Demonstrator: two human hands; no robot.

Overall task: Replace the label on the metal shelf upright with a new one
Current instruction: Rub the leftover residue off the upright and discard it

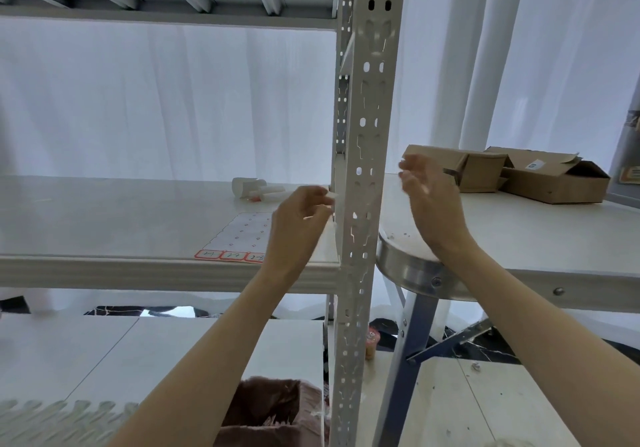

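Two hands flank the pale grey perforated metal shelf upright [363, 155], whose long axis runs vertically through the view. We see the left hand [301, 219] on the upright's left, fingers curled, pinching a small white paper label [330, 199] that touches the upright's left edge just above the white shelf board [104, 225]. The right hand [431, 204] hangs on the opposite side, near the upright but apart from it, fingers loosely spread and holding nothing. We judge the left hand the nearer, working one: the label lies to its right at fingertip level, so the coming move runs sideways against the metal. Whether the label is being peeled or pressed on we cannot tell. A white sheet of red-bordered labels [242, 238] lies on the shelf board beside the left wrist.
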